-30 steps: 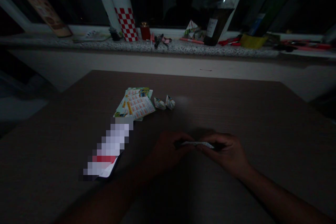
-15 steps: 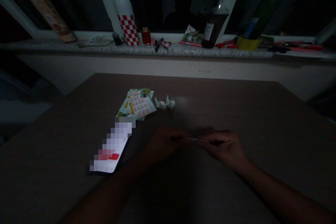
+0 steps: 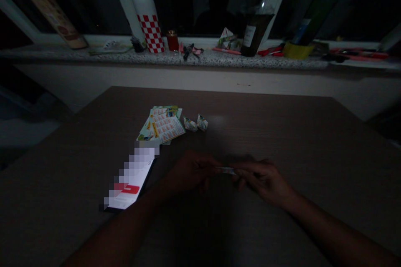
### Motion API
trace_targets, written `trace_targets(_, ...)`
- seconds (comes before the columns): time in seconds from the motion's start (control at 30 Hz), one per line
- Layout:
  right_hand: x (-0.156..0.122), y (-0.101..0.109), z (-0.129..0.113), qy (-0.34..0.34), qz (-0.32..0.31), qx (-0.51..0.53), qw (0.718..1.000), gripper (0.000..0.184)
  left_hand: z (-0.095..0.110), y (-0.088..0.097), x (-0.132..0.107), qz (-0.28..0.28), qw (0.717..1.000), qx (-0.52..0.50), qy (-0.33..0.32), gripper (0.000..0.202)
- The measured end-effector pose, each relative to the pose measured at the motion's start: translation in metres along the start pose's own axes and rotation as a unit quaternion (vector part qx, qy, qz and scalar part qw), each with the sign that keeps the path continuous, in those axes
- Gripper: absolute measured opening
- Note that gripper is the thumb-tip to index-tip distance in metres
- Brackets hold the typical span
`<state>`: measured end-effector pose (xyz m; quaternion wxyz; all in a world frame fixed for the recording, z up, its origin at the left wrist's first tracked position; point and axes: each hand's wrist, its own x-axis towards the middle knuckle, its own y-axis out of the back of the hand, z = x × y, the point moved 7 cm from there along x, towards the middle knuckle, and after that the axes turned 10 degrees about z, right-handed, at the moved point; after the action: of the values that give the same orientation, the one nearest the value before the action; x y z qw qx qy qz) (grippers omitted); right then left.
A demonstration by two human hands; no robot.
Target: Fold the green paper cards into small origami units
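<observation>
In dim light my left hand point(image 3: 191, 172) and my right hand point(image 3: 263, 177) meet over the brown table point(image 3: 282, 133), each pinching one end of a small folded piece of paper point(image 3: 226, 170). Only a short pale strip of it shows between my fingertips. Beyond my left hand lies a fanned stack of printed colourful paper sheets point(image 3: 161, 125). Two small folded paper shapes point(image 3: 196, 123) sit just right of that stack.
A phone with a lit screen point(image 3: 131, 177) lies left of my left forearm. On the window sill point(image 3: 188, 56) behind stand a white bottle with red checks point(image 3: 145, 12), a small red jar point(image 3: 172, 41), two dark glass bottles point(image 3: 255, 21), yellow tape point(image 3: 296, 50) and pens.
My hands have drawn closer together, and the visible strip of paper between them has become shorter. The view shifted slightly; nothing else on the table moved.
</observation>
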<state>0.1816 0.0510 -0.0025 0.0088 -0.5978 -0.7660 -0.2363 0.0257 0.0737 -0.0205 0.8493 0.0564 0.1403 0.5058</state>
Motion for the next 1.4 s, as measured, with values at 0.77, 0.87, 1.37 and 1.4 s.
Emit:
trace_targets(0.77,-0.001,0.015,0.013,-0.078,0.097,0.034,0.992,0.020,0.007,0.003,-0.003,0.137,0.986,0.060,-0.070,0.034)
trace_targets(0.87,-0.001,0.015,0.012,-0.076,0.102,0.033,0.991,0.020,0.020,0.000,-0.010,0.167,0.964,0.132,-0.160,0.059)
trace_targets(1.37,-0.005,0.004,0.002,0.005,0.054,0.002,0.999,0.007,0.030,-0.021,-0.019,0.108,0.947,0.195,-0.230,0.034)
trace_targets(1.4,-0.005,0.004,0.003,0.008,0.059,-0.015,0.998,0.004,0.030,-0.022,-0.019,0.101,0.951,0.190,-0.221,0.033)
